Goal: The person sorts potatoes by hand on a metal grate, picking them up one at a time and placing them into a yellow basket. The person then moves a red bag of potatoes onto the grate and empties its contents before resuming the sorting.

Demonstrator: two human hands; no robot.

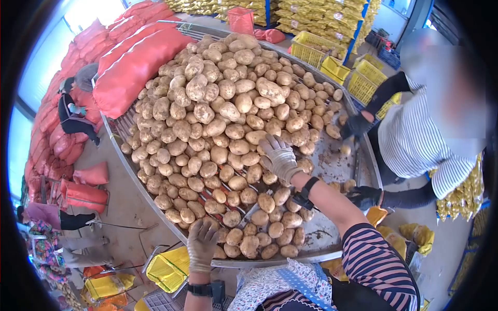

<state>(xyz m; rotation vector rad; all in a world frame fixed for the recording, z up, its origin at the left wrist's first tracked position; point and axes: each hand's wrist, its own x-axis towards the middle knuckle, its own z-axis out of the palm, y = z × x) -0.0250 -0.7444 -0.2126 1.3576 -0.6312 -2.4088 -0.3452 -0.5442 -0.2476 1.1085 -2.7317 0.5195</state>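
A large heap of potatoes (218,111) covers the metal sorting table (324,238). My left hand (202,243), in a striped work glove, reaches over the near edge, its fingers bent down onto potatoes at the front left; what lies under them is hidden. My right hand (279,155), in a matching glove, rests against the right side of the heap, fingers spread over the potatoes, with nothing visibly held.
Across the right side, a co-worker in a striped top (420,135) reaches dark-gloved hands over the table. A filled red sack (140,70) lies at the back left edge. Yellow crates (365,80) stand beyond, and a yellow basket (168,268) sits below the near left edge.
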